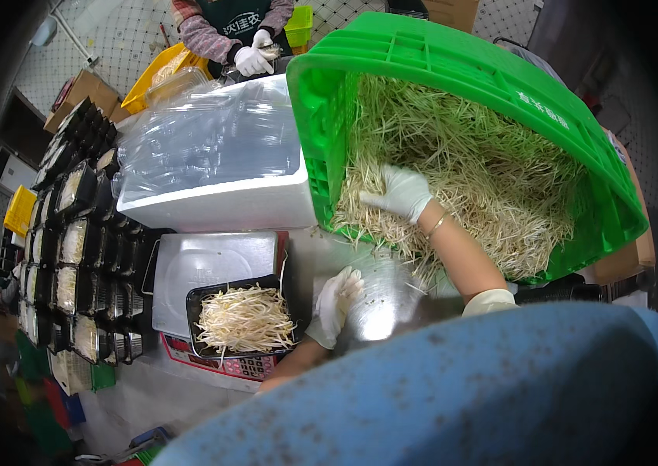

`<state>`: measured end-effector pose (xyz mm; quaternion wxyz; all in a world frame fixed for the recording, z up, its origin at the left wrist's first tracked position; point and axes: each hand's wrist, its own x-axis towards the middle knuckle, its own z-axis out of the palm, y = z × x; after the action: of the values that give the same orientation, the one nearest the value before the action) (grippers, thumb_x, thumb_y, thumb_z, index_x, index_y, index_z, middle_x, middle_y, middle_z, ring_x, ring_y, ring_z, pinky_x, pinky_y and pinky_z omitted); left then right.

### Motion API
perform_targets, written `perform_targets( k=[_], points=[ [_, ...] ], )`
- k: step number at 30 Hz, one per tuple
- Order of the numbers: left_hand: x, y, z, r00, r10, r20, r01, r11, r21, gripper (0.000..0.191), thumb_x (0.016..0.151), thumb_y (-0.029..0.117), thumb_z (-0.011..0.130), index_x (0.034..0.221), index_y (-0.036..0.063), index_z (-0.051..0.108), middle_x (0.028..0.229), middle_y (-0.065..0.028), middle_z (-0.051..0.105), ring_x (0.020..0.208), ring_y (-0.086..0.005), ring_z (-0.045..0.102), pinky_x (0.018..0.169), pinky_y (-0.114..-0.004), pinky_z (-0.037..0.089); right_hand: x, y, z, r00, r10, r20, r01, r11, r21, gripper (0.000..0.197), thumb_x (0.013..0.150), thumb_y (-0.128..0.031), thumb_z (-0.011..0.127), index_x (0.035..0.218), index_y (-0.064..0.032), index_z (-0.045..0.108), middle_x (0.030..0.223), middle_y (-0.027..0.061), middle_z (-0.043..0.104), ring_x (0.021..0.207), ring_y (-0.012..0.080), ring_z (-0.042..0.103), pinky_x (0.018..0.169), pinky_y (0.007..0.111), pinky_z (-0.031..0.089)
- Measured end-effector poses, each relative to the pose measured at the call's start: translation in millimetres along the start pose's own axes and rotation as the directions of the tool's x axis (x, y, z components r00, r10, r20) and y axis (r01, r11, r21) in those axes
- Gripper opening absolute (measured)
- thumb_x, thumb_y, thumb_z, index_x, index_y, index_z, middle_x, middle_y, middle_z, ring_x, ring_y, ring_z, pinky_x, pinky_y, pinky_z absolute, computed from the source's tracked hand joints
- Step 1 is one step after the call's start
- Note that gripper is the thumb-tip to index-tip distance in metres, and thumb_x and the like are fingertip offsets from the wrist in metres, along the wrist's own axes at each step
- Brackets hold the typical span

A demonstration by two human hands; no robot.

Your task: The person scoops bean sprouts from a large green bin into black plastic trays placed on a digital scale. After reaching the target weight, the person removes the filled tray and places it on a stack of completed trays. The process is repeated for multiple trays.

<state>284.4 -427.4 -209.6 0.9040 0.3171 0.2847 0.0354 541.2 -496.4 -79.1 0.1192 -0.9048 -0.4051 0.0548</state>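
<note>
My right hand (pixel 401 192), in a white glove, reaches into the bean sprouts (pixel 515 227) that fill a tilted green plastic crate (pixel 329 134); its fingertips are partly among the sprouts, so a grip cannot be made out. Over the metal tabletop (pixel 372 291) is my left hand (pixel 337 300), also gloved, with its fingers together and slightly bent and nothing visible in it. Just left of that hand, a black plastic tray (pixel 194 323) heaped with bean sprouts (pixel 247 320) rests partly on the steel plate of a weighing scale (pixel 206 253), over its red front panel.
A white foam box (pixel 218 207) holds clear plastic lids (pixel 206 134). Stacks of black trays (pixel 72 244), many filled with sprouts, stand at the left. Across the table a co-worker's gloved hands (pixel 253 60) hold a small item near a yellow crate (pixel 148 70).
</note>
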Motion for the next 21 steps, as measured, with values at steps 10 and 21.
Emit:
perform_targets(
  k=[10,21],
  points=[
    [34.6,2.9,20.1,0.986,-0.153,0.073,0.163,0.972,-0.171,0.062,0.091,0.044,0.061,0.14,0.012,0.041,0.134,-0.0171,0.048,0.123,-0.0331,0.048,0.105,-0.044,0.039,-5.9,17.9,5.2,0.972,-0.104,0.211,0.027,0.941,0.338,0.102,0.069,-0.08,0.055,0.143,-0.012,0.039,0.116,0.0249,0.063,0.104,0.0372,0.062,0.093,0.039,0.047],
    [-8.6,-52.7,13.8,0.965,-0.104,0.241,0.156,0.965,-0.21,0.052,0.094,0.039,0.057,0.136,0.0108,0.045,0.133,-0.0078,0.052,0.124,-0.0253,0.047,0.106,-0.05,0.038,-157.1,-33.9,25.9,0.958,-0.074,0.278,0.001,0.967,0.255,0.104,0.073,-0.068,0.062,0.151,-0.0124,0.021,0.1,0.0236,0.066,0.082,0.0374,0.066,0.074,0.042,0.054]
  ],
)
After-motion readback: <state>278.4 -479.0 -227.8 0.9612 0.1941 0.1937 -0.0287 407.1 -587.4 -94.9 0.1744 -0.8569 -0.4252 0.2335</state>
